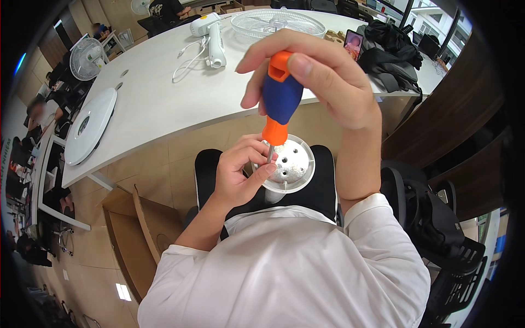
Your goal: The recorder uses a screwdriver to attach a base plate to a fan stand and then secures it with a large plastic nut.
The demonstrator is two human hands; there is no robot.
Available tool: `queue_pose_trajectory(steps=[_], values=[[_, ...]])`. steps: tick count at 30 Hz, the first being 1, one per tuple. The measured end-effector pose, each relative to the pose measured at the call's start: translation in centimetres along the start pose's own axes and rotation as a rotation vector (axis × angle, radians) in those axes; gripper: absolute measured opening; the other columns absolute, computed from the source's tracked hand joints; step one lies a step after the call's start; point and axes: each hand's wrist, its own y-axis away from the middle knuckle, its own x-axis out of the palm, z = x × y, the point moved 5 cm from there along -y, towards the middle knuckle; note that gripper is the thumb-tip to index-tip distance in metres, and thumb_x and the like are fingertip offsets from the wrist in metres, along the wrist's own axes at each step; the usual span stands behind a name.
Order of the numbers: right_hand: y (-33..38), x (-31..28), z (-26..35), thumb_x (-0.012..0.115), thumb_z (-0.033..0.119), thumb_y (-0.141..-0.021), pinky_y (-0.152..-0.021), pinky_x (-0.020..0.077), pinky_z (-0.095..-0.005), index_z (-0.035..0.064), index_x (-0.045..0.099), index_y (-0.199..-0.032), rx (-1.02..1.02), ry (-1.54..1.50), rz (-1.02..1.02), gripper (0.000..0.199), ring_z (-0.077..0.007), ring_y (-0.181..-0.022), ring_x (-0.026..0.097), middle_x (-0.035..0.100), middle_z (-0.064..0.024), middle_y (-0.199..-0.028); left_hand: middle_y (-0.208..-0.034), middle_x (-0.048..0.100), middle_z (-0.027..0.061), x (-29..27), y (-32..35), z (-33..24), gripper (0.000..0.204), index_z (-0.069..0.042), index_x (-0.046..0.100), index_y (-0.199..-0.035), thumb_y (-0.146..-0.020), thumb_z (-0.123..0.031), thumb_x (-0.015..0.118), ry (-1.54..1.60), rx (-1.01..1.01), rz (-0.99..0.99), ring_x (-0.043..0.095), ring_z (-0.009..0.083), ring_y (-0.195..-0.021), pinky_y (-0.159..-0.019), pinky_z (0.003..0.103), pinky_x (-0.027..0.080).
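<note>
My right hand (322, 71) is wrapped round the top of a screwdriver (283, 97) with a blue and orange handle, its shaft pointing down. Below it, my left hand (240, 169) pinches the metal shaft near its lower end. The tip is hidden behind the left fingers. Between my thighs stands a round white part (292, 161) with a raised rim and several dark holes in its face, and a white tube shows under it. The screwdriver meets the left side of this part, but I cannot tell whether the tip sits on a screw.
On the white table (147, 104) lie a white fan motor head with neck and cable (215, 46), a wire fan grille (278, 23), a phone (353, 45) and a dark jacket (391, 54). A round white base (93, 126) rests at the left edge. An open cardboard box (128, 229) stands on the floor.
</note>
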Motion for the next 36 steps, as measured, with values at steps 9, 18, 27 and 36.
queue_pose_trajectory(steps=[9,18,27,36], values=[[-0.4,-1.4,1.0,0.074,0.019,-0.090,-0.058,0.0436,-0.0267,0.0008,0.064,-0.082,-0.174,0.535,-0.030,0.022,-0.0118,-0.062,0.056,0.060,-0.0039,-0.074,-0.095,0.075,0.0052,0.6,0.0,-0.3,0.007,-0.003,0.073,-0.084,-0.088,-0.003,0.079,-0.040,-0.056,-0.008,0.069,0.0319,-0.112,-0.106,0.047,0.051],[-0.6,-0.9,0.7,0.062,0.020,-0.093,-0.053,0.0359,-0.0300,0.0020,0.052,-0.075,-0.248,0.638,-0.174,0.028,-0.0145,-0.056,0.044,0.046,-0.0035,-0.064,-0.094,0.074,0.0045,0.6,0.0,0.0,0.007,-0.004,0.074,-0.084,-0.086,-0.003,0.081,-0.072,-0.055,0.011,0.069,0.0296,-0.109,-0.107,0.048,0.050],[-0.8,-0.8,0.8,0.069,0.028,-0.093,-0.049,0.0399,-0.0336,0.0061,0.062,-0.073,-0.196,0.636,-0.223,0.031,-0.0225,-0.049,0.052,0.053,-0.0056,-0.056,-0.094,0.075,0.0051,0.4,0.2,0.0,0.008,-0.003,0.073,-0.090,-0.087,-0.003,0.080,-0.053,-0.057,-0.017,0.069,0.0284,-0.106,-0.107,0.047,0.050],[-0.4,-0.1,3.2,0.068,0.018,-0.092,-0.063,0.0435,-0.0292,-0.0011,0.073,-0.104,-0.056,0.633,-0.051,0.023,-0.0136,-0.071,0.057,0.063,-0.0059,-0.079,-0.097,0.077,0.0057,0.1,0.3,0.5,0.013,-0.004,0.068,-0.091,-0.095,-0.007,0.080,0.049,-0.023,-0.028,0.067,0.0286,-0.113,-0.096,0.040,0.051]])
